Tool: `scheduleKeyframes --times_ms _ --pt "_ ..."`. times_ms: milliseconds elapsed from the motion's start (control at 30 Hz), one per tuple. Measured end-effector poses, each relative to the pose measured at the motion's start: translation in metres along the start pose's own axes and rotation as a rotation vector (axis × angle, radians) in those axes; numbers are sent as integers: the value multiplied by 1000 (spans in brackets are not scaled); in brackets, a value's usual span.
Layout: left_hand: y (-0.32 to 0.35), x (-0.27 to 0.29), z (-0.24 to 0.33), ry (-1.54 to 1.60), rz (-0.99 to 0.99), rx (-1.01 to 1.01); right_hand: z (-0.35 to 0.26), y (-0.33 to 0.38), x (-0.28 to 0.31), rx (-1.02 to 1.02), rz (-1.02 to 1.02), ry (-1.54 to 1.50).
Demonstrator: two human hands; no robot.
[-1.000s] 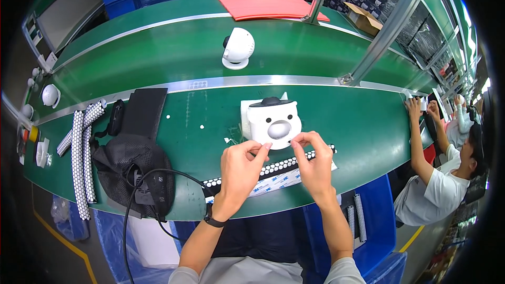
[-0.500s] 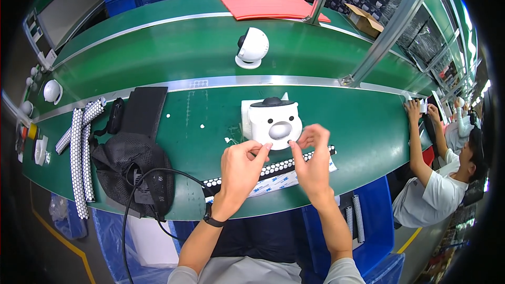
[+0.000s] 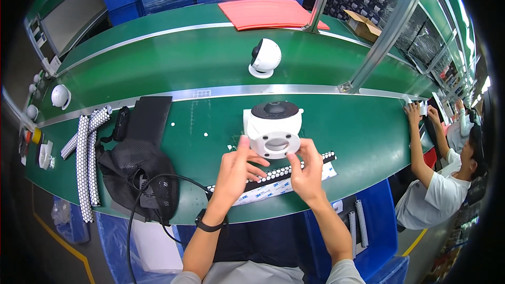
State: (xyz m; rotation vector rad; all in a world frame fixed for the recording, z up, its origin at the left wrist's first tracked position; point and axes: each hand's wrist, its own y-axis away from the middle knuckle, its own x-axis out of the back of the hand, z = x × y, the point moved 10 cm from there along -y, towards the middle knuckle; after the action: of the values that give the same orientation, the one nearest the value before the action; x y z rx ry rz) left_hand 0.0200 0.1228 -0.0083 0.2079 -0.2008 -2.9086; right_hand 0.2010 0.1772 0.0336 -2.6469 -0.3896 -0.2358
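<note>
A white device (image 3: pixel 273 124) with a black ribbed round top lies on the green bench in front of me, its ring-shaped base (image 3: pixel 256 146) turned toward me. Small dark round pads (image 3: pixel 265 138) sit around the base's face, with an oval hollow in the middle. My right hand (image 3: pixel 307 174) has thumb and fingers closed at the base's right edge, the thumb tip by a lower pad. Just left of the base, my left hand (image 3: pixel 234 172) is open, fingers spread. Below the device lie a honeycomb-patterned strip (image 3: pixel 281 172) and a white printed adhesive sheet (image 3: pixel 268 192).
A black mesh bag (image 3: pixel 137 173) with a cable and patterned rolls (image 3: pixel 83 163) lie left. A similar white device (image 3: pixel 265 58) stands on the ledge behind, near pink foam sheets (image 3: pixel 268 13). Blue bins (image 3: pixel 376 221) sit below the front edge. A co-worker (image 3: pixel 436 189) works at right.
My left fingers have come off the base and spread apart. The device has tipped, showing more of its black top, and more dark pads show on the base.
</note>
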Motion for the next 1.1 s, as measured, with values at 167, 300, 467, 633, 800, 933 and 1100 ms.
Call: scheduleKeyframes --times_ms 167,300,467,633,800,933,1100 --pt "11 25 36 250 -31 -79 -70 -3 -16 410 -174 196" --pt "32 57 64 272 -18 -214 -109 -25 -33 600 -377 301" --pt "40 76 91 175 89 -389 -125 -77 -15 534 -390 223" --pt "34 77 86 -7 171 -322 -159 -92 -78 471 -595 516" --pt "23 82 74 -93 171 -271 -135 -104 -109 393 -714 643" --pt "35 96 84 -396 413 -343 -105 -136 -127 525 -581 750" --pt "60 77 81 -898 208 -380 -38 -225 -124 594 -302 824"
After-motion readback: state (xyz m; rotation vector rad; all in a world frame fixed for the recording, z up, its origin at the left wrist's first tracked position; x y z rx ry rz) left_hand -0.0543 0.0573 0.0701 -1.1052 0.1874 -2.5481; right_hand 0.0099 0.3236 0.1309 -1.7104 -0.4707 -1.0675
